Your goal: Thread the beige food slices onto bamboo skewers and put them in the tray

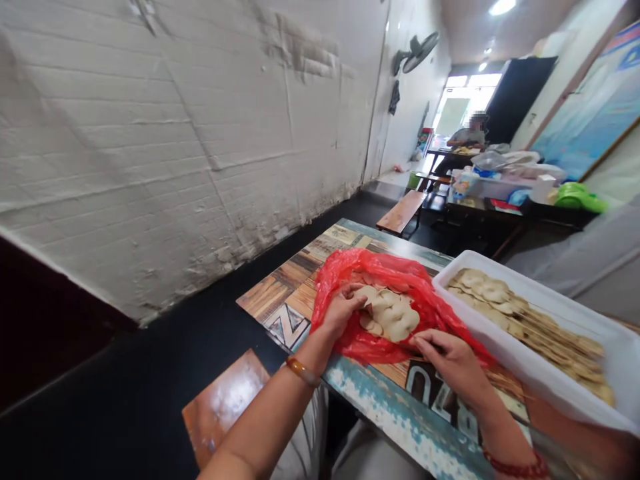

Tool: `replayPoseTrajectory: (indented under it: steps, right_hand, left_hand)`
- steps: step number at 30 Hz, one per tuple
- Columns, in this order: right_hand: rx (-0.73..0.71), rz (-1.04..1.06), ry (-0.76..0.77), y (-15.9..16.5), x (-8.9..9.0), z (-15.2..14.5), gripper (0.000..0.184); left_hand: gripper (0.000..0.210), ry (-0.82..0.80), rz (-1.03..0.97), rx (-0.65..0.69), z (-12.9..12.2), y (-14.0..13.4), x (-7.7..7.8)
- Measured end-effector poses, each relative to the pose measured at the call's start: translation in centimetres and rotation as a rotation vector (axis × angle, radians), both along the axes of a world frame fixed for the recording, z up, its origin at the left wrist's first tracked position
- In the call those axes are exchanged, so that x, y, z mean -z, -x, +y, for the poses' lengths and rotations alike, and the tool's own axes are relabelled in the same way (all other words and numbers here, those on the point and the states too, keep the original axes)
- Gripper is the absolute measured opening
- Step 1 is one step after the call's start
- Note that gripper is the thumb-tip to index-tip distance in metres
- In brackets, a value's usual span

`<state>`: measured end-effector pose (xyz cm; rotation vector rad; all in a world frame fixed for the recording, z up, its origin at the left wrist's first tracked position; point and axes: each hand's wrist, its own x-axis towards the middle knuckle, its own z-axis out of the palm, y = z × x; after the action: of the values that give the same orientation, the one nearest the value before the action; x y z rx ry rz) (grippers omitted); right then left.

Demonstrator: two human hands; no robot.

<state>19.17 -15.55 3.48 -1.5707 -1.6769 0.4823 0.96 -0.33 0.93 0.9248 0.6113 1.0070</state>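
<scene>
A red plastic bag (pixel 370 262) lies wide open on the table, with a heap of thin, pale, round slices (pixel 393 313) inside. My left hand (pixel 344 308) reaches over the bag's near left side, its thumb and fingers closed on the edge of a pale slice at the heap. At the heap's right end, my right hand (pixel 447 357) is closed in a pinch near the slices and the bag's edge; what sits between its fingertips is too small to make out. Right of the bag, a white plastic tray (pixel 463 297) holds rows of similar slices on thin wooden skewers (pixel 555 333).
The wood-patterned table (pixel 285 283) has a worn blue-green edge. A brown stool (pixel 227 407) stands at left, a bench (pixel 401 212) beyond. Farther back are a cluttered table with a green container (pixel 580 198), and a seated person (pixel 467 137). A white wall (pixel 200 133) runs along the left.
</scene>
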Motion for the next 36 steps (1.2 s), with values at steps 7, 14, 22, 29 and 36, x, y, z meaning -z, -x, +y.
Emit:
replayPoseTrajectory:
  steps: [7, 14, 22, 29, 36]
  right_hand:
    - [-0.01, -0.08, 0.028, 0.5, 0.8, -0.1, 0.026]
    - [0.009, -0.126, 0.047, -0.3, 1.6, -1.4, 0.023]
    - [-0.016, -0.11, 0.011, -0.4, 2.1, -1.8, 0.022]
    - [-0.023, -0.137, 0.015, -0.6, 2.0, -1.7, 0.022]
    - [-0.035, -0.144, 0.046, -0.5, 1.9, -1.8, 0.023]
  left_hand:
    - [0.035, -0.059, -0.006, 0.052, -0.3, 1.0, 0.5]
    - [0.039, -0.079, 0.004, 0.022, -0.4, 0.6, 0.9]
    - [0.042, -0.154, 0.08, 0.012, -0.7, 0.5, 0.6]
    - [0.045, -0.188, 0.09, 0.04, -0.7, 0.5, 0.5]
    - [0.046, -0.211, 0.123, -0.001, -0.5, 0.4, 0.5]
